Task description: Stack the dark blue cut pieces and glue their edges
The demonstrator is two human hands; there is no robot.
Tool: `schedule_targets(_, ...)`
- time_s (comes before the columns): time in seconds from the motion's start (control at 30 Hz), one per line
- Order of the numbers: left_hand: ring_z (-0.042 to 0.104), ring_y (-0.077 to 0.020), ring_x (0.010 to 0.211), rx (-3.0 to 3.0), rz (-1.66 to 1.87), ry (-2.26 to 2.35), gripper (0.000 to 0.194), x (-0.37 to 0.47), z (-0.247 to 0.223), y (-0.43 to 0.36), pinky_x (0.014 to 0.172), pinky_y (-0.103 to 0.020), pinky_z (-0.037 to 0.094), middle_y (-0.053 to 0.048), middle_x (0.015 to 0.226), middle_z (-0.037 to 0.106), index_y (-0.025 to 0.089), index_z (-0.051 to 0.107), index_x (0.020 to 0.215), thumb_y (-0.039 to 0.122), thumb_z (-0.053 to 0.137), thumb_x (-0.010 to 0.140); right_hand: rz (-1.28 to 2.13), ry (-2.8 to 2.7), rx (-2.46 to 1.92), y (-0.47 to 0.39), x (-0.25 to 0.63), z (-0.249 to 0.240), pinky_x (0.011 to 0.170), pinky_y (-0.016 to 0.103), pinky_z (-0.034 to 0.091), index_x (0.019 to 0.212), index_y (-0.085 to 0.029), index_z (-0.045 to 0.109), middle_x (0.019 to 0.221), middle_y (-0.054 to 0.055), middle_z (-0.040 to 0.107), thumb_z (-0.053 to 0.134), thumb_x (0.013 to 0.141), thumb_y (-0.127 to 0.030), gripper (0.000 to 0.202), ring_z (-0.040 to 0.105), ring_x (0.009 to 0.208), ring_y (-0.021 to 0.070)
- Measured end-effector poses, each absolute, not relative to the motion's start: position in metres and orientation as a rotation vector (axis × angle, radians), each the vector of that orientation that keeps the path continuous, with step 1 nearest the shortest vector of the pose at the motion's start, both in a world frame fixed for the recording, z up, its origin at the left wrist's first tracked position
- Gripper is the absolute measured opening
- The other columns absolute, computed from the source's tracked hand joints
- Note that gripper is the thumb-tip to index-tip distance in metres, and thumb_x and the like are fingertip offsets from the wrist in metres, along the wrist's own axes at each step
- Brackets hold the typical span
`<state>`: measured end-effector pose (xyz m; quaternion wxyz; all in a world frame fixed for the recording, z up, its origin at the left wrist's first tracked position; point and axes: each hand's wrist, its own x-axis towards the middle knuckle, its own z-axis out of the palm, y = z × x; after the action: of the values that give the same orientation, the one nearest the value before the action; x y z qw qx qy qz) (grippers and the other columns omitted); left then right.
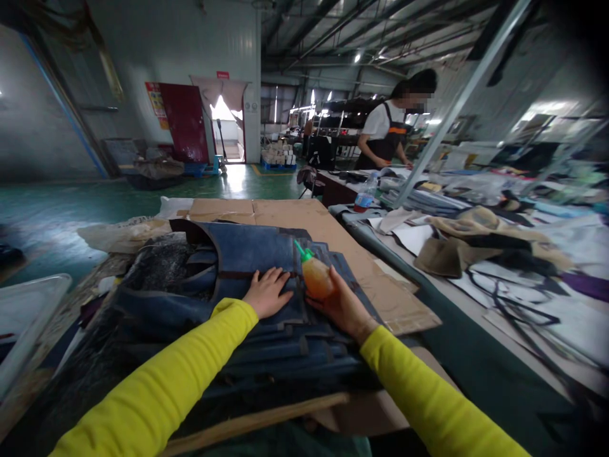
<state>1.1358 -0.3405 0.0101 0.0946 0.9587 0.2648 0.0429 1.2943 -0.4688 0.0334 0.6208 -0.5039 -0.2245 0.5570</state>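
My right hand [345, 306] is wrapped round a squeeze bottle [317, 277] with orange contents and a green nozzle. The bottle leans, its nozzle pointing up and to the left, just above the stacked pieces. On the top dark blue sheet piece [254, 244], my left hand [269, 292] lies flat with its fingers spread. More dark blue pieces with dark edge strips lie layered in steps beneath and toward me. The left end of the top piece curls upward. What the right palm covers is hidden.
Flattened cardboard [295, 212] lies under the stack. To the right, a long table carries fabric scraps [476, 235], cables and a plastic bottle [365, 193]. A co-worker [385, 130] stands behind it. A slanted metal pole [459, 105] rises there. A clear plastic bin [35, 304] sits at left.
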Motion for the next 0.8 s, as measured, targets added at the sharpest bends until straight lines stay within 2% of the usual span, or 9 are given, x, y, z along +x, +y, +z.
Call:
schedule_targets(0.13,0.02,-0.0234,0.137,2.877,0.15,0.73,0.059,1.135,0.004,-0.337,0.109,-0.056,0.015,-0.006,0.148,0.026,0.025,0.029,0.14,0.055,0.025,0.089,1.297,-0.457,-1.132,-0.468,1.295,0.016,0.09,0.034,0.046,0.13,-0.024,0.04,0.123,0.007,0.056,0.037,0.088,-0.058,0.054,0.06,0.101,0.019)
schedule_targets(0.37,0.021,-0.0241,0.136,2.881,0.164,0.705,0.058,1.13,0.006,-0.337,0.108,-0.058,0.016,-0.006,0.148,0.026,0.024,0.03,0.139,0.054,0.025,0.09,1.303,-0.43,-1.049,-0.471,1.293,0.015,0.087,0.033,0.048,0.127,-0.026,0.043,0.124,0.004,0.056,0.043,0.088,-0.058,0.05,0.059,0.102,0.0179)
schedule_targets(0.5,0.021,-0.0239,0.136,2.861,0.187,0.706,0.057,1.128,0.004,-0.337,0.108,-0.059,0.016,-0.006,0.148,0.027,0.025,0.032,0.138,0.053,0.027,0.09,1.27,-0.389,-1.015,-0.471,1.294,0.021,0.076,0.033,0.054,0.117,-0.028,0.054,0.117,0.001,0.06,0.041,0.09,-0.055,0.04,0.059,0.101,0.0186)
schedule_targets(0.6,0.024,-0.0234,0.135,2.833,0.232,0.735,0.054,1.128,0.004,-0.336,0.108,-0.058,0.016,-0.005,0.146,0.031,0.026,0.034,0.137,0.052,0.027,0.09,1.138,-0.283,-1.056,-0.469,1.309,0.037,0.059,0.025,0.055,0.101,-0.025,0.062,0.098,0.001,0.067,0.044,0.091,-0.048,0.031,0.063,0.086,0.0169)
schedule_targets(0.67,0.025,-0.0232,0.135,2.81,0.257,0.745,0.053,1.129,0.005,-0.337,0.109,-0.057,0.016,-0.004,0.145,0.033,0.026,0.035,0.136,0.051,0.028,0.09,1.03,-0.308,-1.065,-0.467,1.327,0.053,0.047,0.019,0.051,0.094,-0.023,0.063,0.09,0.002,0.068,0.049,0.089,-0.044,0.026,0.063,0.077,0.0162)
schedule_targets(0.73,0.026,-0.0234,0.135,2.787,0.271,0.742,0.052,1.129,0.005,-0.337,0.109,-0.057,0.016,-0.004,0.145,0.034,0.026,0.036,0.135,0.051,0.029,0.09,0.949,-0.403,-1.093,-0.464,1.346,0.068,0.043,0.018,0.049,0.094,-0.022,0.063,0.094,0.003,0.067,0.056,0.085,-0.04,0.022,0.063,0.079,0.0174)
schedule_targets(0.8,0.027,-0.0238,0.134,2.768,0.287,0.735,0.051,1.129,0.005,-0.336,0.108,-0.058,0.016,-0.005,0.144,0.035,0.027,0.038,0.134,0.051,0.03,0.09,0.881,-0.495,-1.163,-0.461,1.363,0.08,0.048,0.019,0.051,0.098,-0.023,0.062,0.101,0.003,0.065,0.061,0.081,-0.038,0.023,0.062,0.086,0.0191)
